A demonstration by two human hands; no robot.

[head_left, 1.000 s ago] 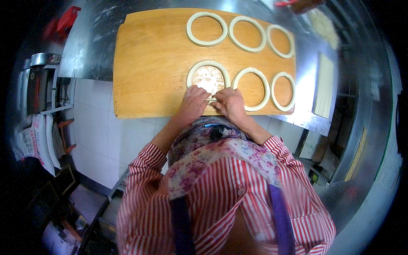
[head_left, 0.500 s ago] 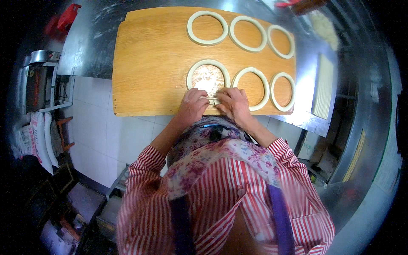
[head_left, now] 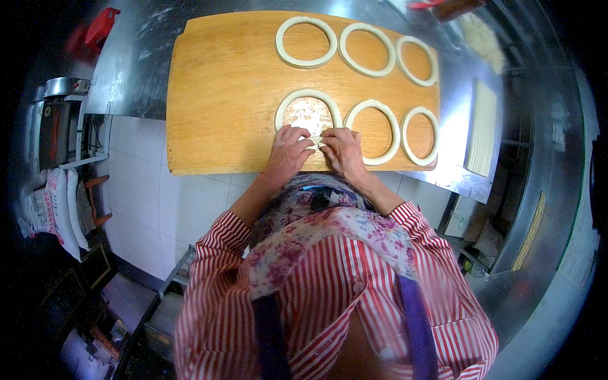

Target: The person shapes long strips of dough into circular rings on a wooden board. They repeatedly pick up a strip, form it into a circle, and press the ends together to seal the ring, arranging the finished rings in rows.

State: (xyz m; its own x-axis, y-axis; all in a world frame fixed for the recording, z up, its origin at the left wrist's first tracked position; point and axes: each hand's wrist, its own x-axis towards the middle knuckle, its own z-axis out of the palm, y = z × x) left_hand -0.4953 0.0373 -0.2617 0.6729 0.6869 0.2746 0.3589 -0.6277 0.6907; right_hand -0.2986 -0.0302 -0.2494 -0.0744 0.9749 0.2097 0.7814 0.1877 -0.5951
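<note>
A pale dough ring lies at the near edge of a wooden board. My left hand pinches the near side of this ring, and my right hand pinches it a little to the right. Between the fingertips a short stretch of dough shows; whether the ends are joined there I cannot tell. Close to my right hand lies another dough ring, with one more ring beyond it. Along the far side rest three further rings, the nearest to the left being a round one.
The board sits on a metal table. On the right, a metal sheet holds a row of pale dough strips. A red object is at the far left. White sacks and a rack with a metal pot stand at left.
Both hands stay at the ring's near side. The fingertips have shifted slightly, and the right fingers have drawn closer to the left ones.
</note>
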